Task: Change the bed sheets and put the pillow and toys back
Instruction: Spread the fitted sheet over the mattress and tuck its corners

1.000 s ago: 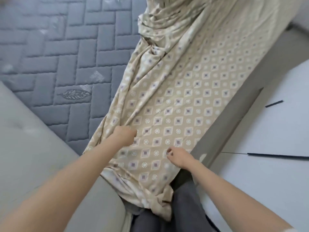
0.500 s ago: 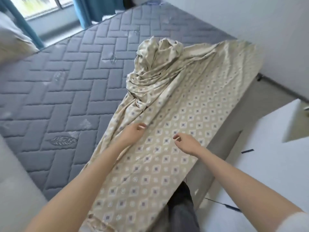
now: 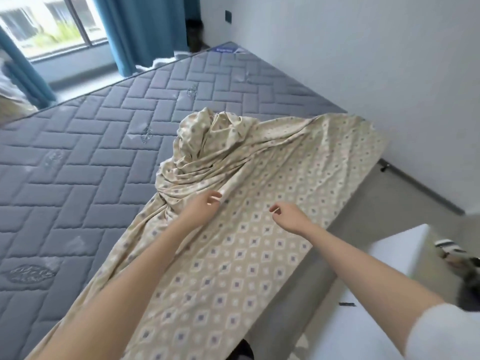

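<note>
The grey quilted mattress (image 3: 91, 178) lies bare to the left and far ahead, open for reaching. The patterned sheet (image 3: 259, 255) rises in a bunched heap just beyond both hands. On the right, the white wall (image 3: 363, 74) borders the mattress, and a white cabinet (image 3: 376, 294) crowds the near side.

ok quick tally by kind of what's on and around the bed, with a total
mattress: 1
patterned sheet: 1
hands: 2 (left hand, right hand)
blue curtains: 2
white cabinet: 1
striped slipper: 1
total: 8
</note>
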A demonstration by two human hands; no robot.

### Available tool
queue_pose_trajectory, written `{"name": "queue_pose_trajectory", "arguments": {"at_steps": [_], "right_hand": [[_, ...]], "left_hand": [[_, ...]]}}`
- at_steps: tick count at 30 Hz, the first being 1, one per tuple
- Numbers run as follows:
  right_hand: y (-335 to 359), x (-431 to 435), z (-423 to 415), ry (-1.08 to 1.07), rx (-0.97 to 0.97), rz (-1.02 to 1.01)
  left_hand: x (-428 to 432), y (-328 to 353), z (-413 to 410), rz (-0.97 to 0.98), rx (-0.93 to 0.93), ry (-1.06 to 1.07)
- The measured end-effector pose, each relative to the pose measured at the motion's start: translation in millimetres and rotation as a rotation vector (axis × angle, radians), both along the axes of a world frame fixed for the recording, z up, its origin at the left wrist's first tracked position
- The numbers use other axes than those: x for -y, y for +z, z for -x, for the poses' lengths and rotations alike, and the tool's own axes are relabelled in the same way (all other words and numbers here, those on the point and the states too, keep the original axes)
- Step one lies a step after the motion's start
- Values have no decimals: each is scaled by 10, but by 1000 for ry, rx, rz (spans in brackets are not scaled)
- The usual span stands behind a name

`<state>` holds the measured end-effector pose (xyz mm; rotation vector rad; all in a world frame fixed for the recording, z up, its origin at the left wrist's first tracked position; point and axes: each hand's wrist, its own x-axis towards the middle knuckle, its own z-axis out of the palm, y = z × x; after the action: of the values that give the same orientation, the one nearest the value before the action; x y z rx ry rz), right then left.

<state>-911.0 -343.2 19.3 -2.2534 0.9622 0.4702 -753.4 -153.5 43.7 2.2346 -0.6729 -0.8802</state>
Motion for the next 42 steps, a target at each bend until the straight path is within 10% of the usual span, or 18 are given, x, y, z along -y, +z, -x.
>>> {"name": "queue_pose_trajectory", "arguments": {"at_steps": [21,42], "right_hand": [[625,2416,-501,-55,510,59],[858,6425,30,-198,455,156]], "left_hand": [[2444,379,-263,364,82,76],[6713,743,-149,337,145,-20]]}}
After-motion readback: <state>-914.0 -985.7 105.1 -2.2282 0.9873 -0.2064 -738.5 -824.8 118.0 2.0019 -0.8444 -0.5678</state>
